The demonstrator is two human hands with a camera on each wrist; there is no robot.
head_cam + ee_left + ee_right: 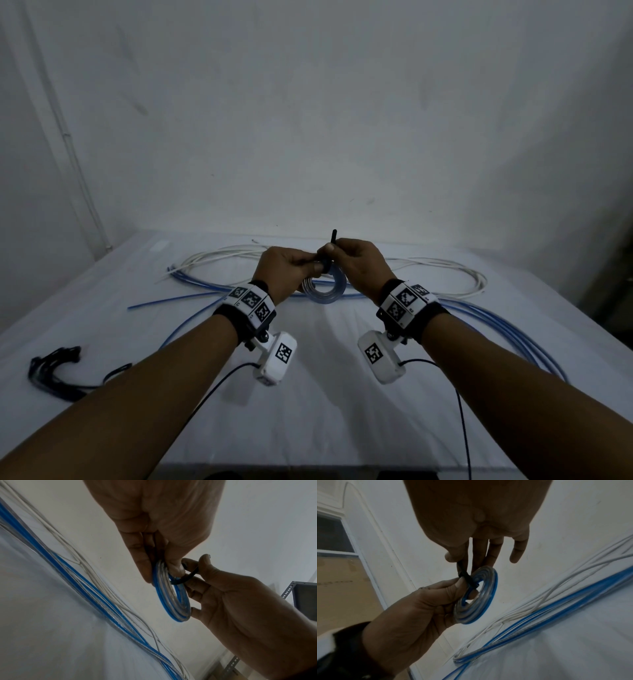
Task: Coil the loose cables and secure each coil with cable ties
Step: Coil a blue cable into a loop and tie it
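A small coil (323,291) of blue and clear cable is held above the middle of the table. My left hand (310,265) grips its upper rim; in the left wrist view the left hand (163,574) has thumb and fingers curled round the coil (173,601). A black cable tie (334,240) wraps the coil's top, its tail sticking up. My right hand (330,255) pinches that tie. In the right wrist view the right hand (457,562) holds the tie (467,578) between thumb and forefinger, just above the coil (479,601), other fingers straight.
Loose blue cables (513,329) and white cables (445,270) sprawl across the white-covered table (325,411) behind and to the right of my hands. A bundle of black cable ties (54,373) lies at the front left. A wall stands behind the table.
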